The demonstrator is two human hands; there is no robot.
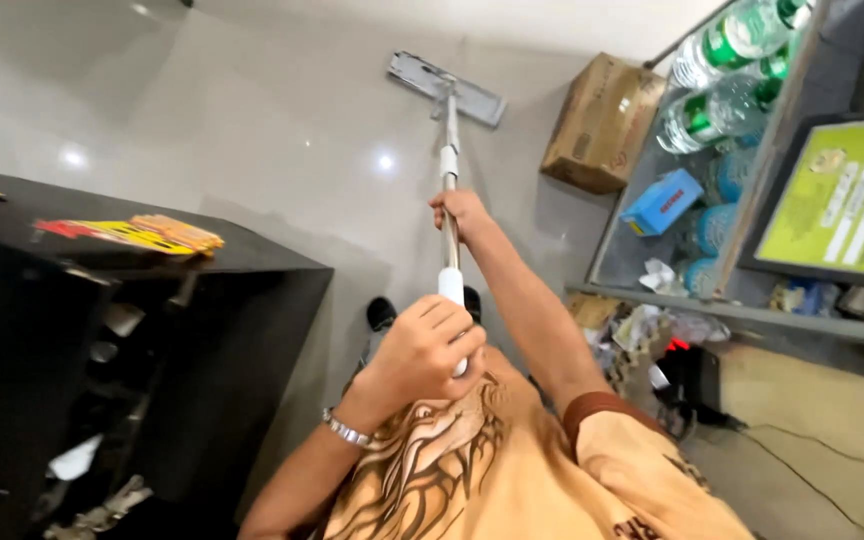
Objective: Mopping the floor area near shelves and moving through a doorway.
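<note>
Metal, long-handled flat mop (449,150) looks light and stiff; left hand (422,345) clamps its white end, right hand (460,212) wraps mid-shaft.

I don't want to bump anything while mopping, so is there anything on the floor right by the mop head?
Nothing visible right by it. The flat mop head lies on bare glossy floor. The nearest thing is a cardboard box, off to its right and apart from it. Both hands, left and right, grip the handle.
</note>
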